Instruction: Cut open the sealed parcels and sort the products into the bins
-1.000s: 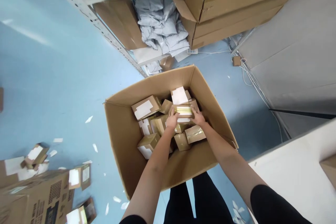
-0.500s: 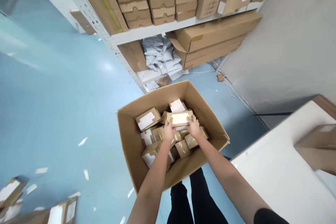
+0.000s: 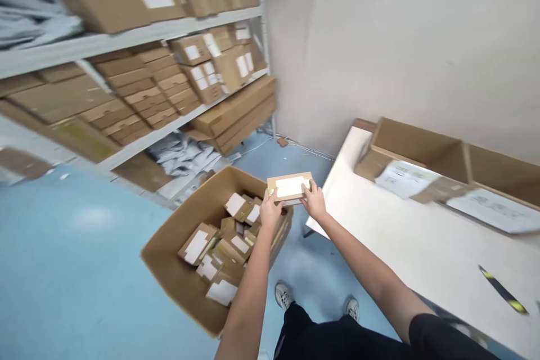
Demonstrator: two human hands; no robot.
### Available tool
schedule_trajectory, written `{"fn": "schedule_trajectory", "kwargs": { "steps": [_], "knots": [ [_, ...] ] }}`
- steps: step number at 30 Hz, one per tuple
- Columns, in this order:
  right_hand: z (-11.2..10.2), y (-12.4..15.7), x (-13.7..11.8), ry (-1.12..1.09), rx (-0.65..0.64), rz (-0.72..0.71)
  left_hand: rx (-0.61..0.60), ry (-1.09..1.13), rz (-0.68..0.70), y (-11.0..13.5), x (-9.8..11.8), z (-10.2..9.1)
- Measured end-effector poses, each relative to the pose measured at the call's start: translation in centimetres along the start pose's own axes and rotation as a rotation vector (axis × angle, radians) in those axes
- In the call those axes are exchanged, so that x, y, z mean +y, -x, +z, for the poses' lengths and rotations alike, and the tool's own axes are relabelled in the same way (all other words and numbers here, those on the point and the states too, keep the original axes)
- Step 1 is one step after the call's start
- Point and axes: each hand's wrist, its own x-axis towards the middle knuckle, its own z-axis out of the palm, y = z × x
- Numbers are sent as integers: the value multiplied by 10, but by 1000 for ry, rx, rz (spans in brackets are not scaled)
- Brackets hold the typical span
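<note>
Between my hands is a small flat cardboard box (image 3: 289, 185) with a white label on its top. My left hand (image 3: 270, 211) grips its left end, and my right hand (image 3: 314, 201) grips the right end, thumbs on top. The held box is above the right rim of a large open carton (image 3: 179, 219) on the floor. Inside that carton lie several small labelled parcels (image 3: 197, 244), piled at different angles. My left forearm covers part of the carton's near right side.
A white table (image 3: 363, 208) on the right bears open cardboard bins (image 3: 422, 143) with paper sheets on their fronts, and a black-and-yellow utility knife (image 3: 503, 291). Metal shelving (image 3: 185, 118) loaded with boxes lines the left, and a grey wall (image 3: 358, 39) stands behind.
Both hands have lifted the small box from over the pile to the carton's right rim. My view has turned right, bringing the table and its bins into sight.
</note>
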Motion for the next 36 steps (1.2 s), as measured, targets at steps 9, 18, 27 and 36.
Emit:
{"fn": "schedule_trajectory", "kwargs": {
  "steps": [9,18,27,36],
  "knots": [
    [-101,176,289,99,46,533,-378,46,403,71,278,196],
    [-91,310,406,-17,-269,724,-609,-315,520,197,378,314],
    [-98,265,457,-117,-370,654,-728,-253,380,210,384,358],
    [-89,298,440,-44,-262,726,-1036,-471,811,96,430,369]
  ]
}}
